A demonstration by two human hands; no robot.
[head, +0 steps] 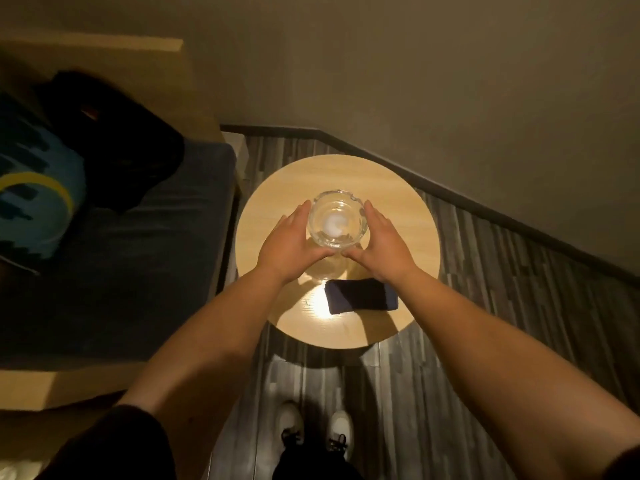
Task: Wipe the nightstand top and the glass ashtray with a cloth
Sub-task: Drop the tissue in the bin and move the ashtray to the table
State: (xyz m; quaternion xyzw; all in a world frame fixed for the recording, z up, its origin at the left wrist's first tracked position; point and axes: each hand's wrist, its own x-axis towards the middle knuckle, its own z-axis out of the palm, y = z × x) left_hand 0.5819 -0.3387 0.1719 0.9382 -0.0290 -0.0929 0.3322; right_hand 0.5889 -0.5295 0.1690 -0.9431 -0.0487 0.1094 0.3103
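The clear glass ashtray (pixel 335 219) is over the middle of the round, light wooden nightstand top (pixel 398 216). It has a white patch in its bowl. My left hand (pixel 288 242) cups its left side and my right hand (pixel 377 242) cups its right side. Both thumbs wrap round its near edge and almost meet. A shadow on the wood just below the ashtray suggests it is slightly raised. A dark blue flat rectangle (pixel 362 295) lies on the near part of the top; I cannot tell whether it is a folded cloth or a phone.
A bed with a dark sheet (pixel 138 258) and a blue patterned pillow (pixel 38 202) stands close on the left. The wall and dark skirting board (pixel 485 206) run behind and to the right. My white shoes (pixel 315 427) stand on the striped grey floor.
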